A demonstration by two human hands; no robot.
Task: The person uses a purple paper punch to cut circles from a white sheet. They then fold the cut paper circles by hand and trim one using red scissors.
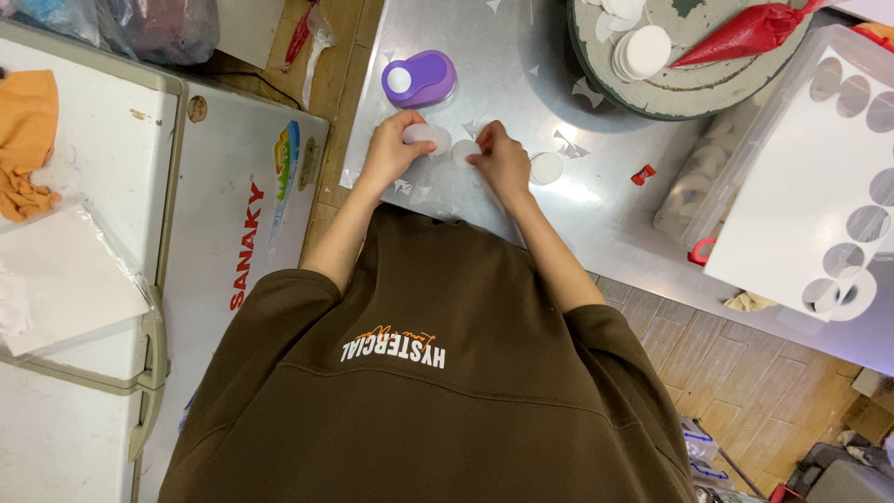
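Metal table (596, 214): grey sheet surface, littered with small white paper offcuts; carries everything listed below.

White sheet (792, 196), right edge of table: large, with a row of round holes already punched along one side; most of its area uncut, so plenty appears left to punch.

Round tray (689, 88), far side: grey, worn rim. Holds a stack of white discs (643, 51), finished cut-outs by the look of them, and a red piping bag (750, 33) lying across it.

Clear plastic tub (694, 182), between tray and sheet: seems to hold more white discs, though the wall blurs them.

Purple punch (419, 79): dome-shaped, round window on top, standing idle just beyond the hands.

Left hand (396, 140): fingers curled closed around a pale disc (426, 137), held just above the table.

Right hand (501, 158): close beside the left but apart from it, fingertips pinched on a second disc (466, 151); whether it lifts or presses it cannot be told.

Loose disc (547, 168): flat on the table, just right of the right hand.

Small red clip (643, 174): lying alone, apart from the discs.
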